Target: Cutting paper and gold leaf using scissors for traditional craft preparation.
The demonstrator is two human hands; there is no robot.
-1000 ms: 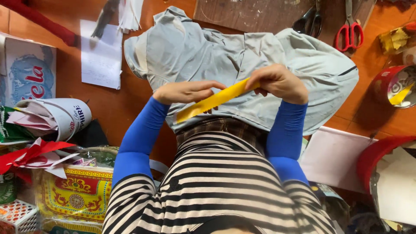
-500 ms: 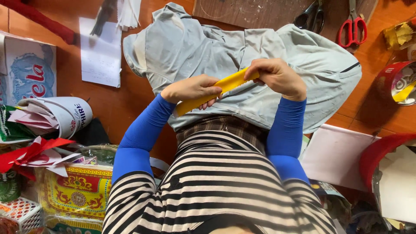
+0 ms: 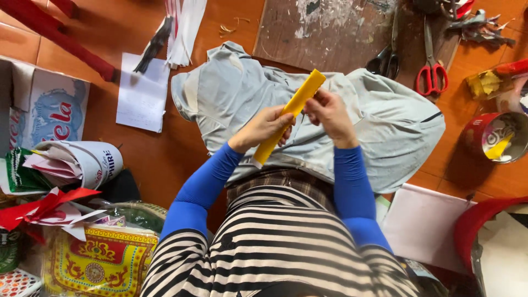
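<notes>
Left fingers: I see my left hand (image 3: 263, 127) wrapped narrowly around the yellow folded strip (image 3: 289, 116), gripping its lower half, thumb on top.
Right fingers: my right hand (image 3: 330, 114) pinches the strip's upper part from the right side, fingertips closed on its edge.
Strip axis: long axis runs on a diagonal, lower end toward my left forearm, upper end pointing up and right toward the worn board (image 3: 341, 30).
Strip versus fingers: it passes between both hands; the top end sticks out free above my right fingers, the bottom end shows below my left palm.
Strip place: held above the pale grey cloth (image 3: 385, 126) spread over my lap, not touching it as far as I can tell.
Edges: the cloth's far edge meets the board; black scissors (image 3: 385, 59) and red scissors (image 3: 432, 74) lie beyond it.
Open room: bare orange floor (image 3: 165, 159) to my left of the cloth, with a white paper sheet (image 3: 140, 93) near; a red tin (image 3: 492, 137) sits well right.
</notes>
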